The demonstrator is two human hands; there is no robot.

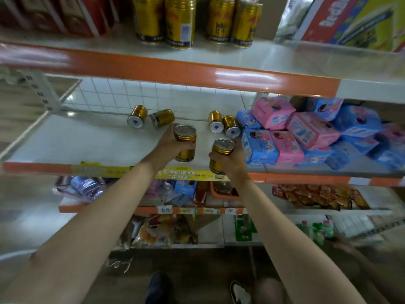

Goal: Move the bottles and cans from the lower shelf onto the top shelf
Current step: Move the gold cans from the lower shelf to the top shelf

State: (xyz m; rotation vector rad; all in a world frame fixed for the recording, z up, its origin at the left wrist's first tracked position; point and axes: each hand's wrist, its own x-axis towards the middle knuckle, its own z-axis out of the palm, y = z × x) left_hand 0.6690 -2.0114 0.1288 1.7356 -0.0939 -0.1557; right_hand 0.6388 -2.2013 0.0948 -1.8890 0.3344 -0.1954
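- left hand — fingers curled round upright gold can, held over the lower shelf
- right hand — fingers wrapped round second gold can, tilted, at the shelf's front edge
- four loose cans lie on their sides at the lower shelf's back
- top shelf: four standing cans, labels read "红牛"
- price tags below: "6元", "10"

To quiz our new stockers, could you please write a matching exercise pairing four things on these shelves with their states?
Things: 1 top-shelf cans; 2 four rear lower-shelf cans; 3 two front cans; 4 pink packs.
States: A lying on their sides; B piled at right; C standing upright; D gripped by left hand and right hand.
Pairs: 1-C; 2-A; 3-D; 4-B.
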